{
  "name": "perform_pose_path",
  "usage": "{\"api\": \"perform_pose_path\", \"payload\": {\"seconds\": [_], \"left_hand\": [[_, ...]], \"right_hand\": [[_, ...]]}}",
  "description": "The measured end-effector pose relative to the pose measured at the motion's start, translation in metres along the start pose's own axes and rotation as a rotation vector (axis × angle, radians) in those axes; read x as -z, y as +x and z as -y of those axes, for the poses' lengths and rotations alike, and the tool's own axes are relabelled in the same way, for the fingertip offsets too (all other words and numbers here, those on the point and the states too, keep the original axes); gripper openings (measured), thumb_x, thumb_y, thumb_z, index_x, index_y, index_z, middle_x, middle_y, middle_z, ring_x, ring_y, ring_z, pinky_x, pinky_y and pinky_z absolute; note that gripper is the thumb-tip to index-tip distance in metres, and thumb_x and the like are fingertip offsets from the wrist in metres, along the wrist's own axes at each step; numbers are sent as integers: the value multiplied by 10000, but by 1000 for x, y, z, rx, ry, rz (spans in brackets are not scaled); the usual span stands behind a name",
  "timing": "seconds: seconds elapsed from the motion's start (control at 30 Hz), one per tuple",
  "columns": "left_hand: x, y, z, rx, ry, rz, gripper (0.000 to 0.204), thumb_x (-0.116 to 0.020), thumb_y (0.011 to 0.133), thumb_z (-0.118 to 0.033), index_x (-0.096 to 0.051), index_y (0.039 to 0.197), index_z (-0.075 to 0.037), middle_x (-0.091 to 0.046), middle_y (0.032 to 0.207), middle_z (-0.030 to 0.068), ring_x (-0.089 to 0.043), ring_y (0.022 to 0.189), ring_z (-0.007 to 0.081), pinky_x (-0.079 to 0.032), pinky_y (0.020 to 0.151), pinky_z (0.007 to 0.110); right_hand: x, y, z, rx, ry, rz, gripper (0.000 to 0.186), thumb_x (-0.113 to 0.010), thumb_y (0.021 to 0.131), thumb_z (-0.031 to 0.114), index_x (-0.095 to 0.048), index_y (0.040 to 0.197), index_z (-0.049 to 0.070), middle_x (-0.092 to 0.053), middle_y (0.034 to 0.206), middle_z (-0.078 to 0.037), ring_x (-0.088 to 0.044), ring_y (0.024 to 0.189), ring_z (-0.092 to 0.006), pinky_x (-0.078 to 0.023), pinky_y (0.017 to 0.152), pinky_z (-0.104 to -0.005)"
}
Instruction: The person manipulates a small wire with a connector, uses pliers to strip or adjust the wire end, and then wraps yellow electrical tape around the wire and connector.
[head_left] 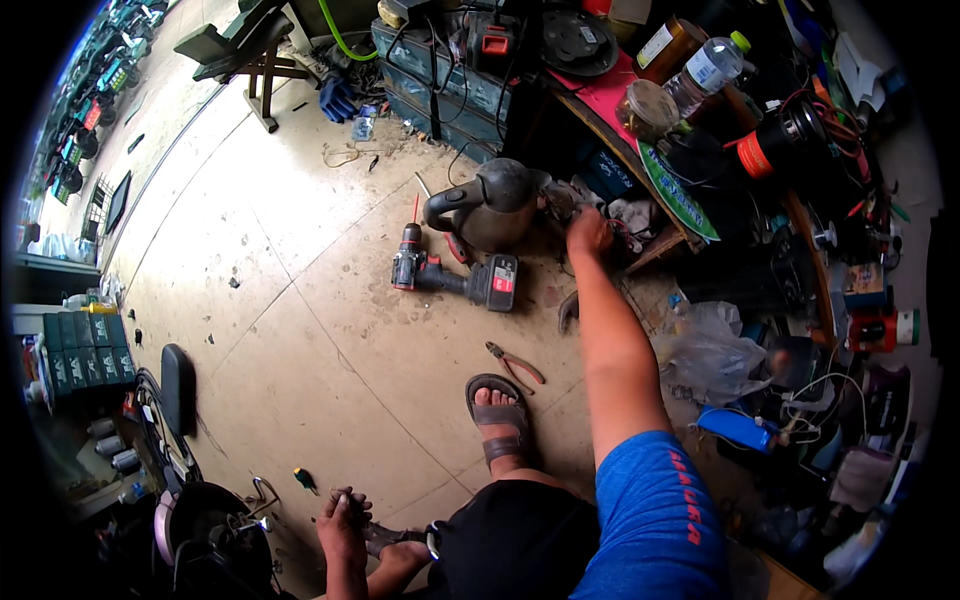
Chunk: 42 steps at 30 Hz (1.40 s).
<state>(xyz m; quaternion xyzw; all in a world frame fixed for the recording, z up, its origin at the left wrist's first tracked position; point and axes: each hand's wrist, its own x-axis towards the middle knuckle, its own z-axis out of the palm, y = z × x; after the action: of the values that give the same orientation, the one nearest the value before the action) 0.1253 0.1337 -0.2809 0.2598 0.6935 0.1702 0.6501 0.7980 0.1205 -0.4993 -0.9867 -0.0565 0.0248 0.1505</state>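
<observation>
My right arm stretches forward, and my right hand [590, 234] is at a heap of greyish cloth and small parts [562, 200] beside the table leg. Its fingertips are hidden, so whether it grips anything does not show. A dark electric kettle [500, 205] stands just left of it. On the floor left of the kettle lies a cordless drill [455, 275] with a long thin bit. Red-handled pliers [515, 366] lie before my sandalled foot. My left hand [343, 522] is low by my other foot, fingers curled together; what they hold, if anything, is too dark to make out.
A cluttered table [625, 140] with a bottle [705, 72] and jar [648, 108] rises at the right. Plastic bags [710, 345] and a blue box [735, 427] lie below. Stacked batteries [440, 90] and a wooden stool [255, 60] stand far off. A screwdriver [305, 480] lies near my left hand.
</observation>
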Motion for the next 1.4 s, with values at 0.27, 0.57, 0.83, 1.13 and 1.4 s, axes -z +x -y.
{"api": "perform_pose_path", "payload": {"seconds": [0.27,0.57,0.83,1.13,1.4], "left_hand": [[-3,8,-4,7,10,42,219,-629,1039,-176,-640,1213,-44,-706,966,87,-701,855,228,-548,731,340],[-12,2,-4,12,21,3,206,-628,1039,-178,-643,1202,-53,-709,963,82,-704,850,227,-544,726,339],[-16,5,-6,15,11,6,197,-618,1042,-171,-643,1197,-51,-706,966,84,-703,851,227,-541,724,339],[-20,7,-11,2,10,16,209,-618,1041,-167,-641,1203,-37,-705,967,91,-704,852,230,-550,724,337],[-24,8,-11,-9,6,27,204,-572,1058,-137,-648,1206,-18,-716,976,101,-713,854,220,-551,729,329]], "right_hand": [[-33,63,-68,-219,845,-20,296,-669,895,179,-766,1134,34,-796,865,-162,-784,802,-263,-584,769,-367],[-6,28,-34,156,443,10,240,-669,940,191,-743,1072,4,-790,915,-176,-774,900,-316,-587,812,-405],[13,-3,-3,405,58,115,284,-691,884,67,-643,1163,51,-746,1108,-195,-692,1097,-399,-545,924,-488],[6,1,-4,488,190,-80,302,-697,850,119,-706,1148,74,-742,1138,-201,-687,1081,-434,-544,938,-481],[59,12,-18,-291,1522,499,276,-753,982,295,-691,1135,74,-749,990,-80,-724,849,-167,-563,661,-255]]}}
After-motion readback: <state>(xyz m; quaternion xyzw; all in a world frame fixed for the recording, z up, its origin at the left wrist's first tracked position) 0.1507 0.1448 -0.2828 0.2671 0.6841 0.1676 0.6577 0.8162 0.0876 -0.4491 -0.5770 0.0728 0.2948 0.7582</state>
